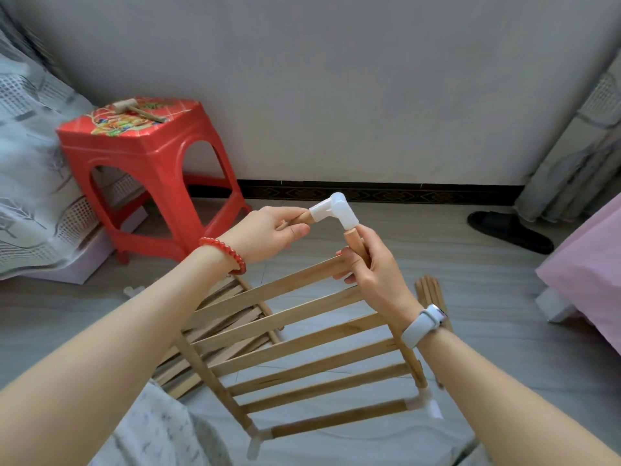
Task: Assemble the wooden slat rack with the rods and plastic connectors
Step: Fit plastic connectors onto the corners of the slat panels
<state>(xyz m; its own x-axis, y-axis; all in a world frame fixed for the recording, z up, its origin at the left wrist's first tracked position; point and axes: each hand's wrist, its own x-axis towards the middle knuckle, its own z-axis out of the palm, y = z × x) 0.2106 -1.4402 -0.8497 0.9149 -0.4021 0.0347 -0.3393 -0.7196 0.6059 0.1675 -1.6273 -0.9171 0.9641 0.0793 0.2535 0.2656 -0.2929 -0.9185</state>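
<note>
A wooden slat panel (302, 348) stands tilted up in front of me, with white plastic connectors at its two near corners (430, 406). At its far right corner a white elbow connector (337, 210) sits on the panel's side rail. My right hand (373, 264) grips that rail just below the connector. My left hand (268, 230) holds a short wooden rod (302, 218) whose end is in the connector's other socket. More slat panels (221, 331) lie on the floor behind, and a bundle of rods (428, 292) lies to the right.
A red plastic stool (151, 169) with a small wooden mallet (136, 109) on top stands at the left by the wall. A black slipper (509, 230) lies at the right. Patterned bedding (33, 163) is at the left, pink bedding (591, 270) at the right.
</note>
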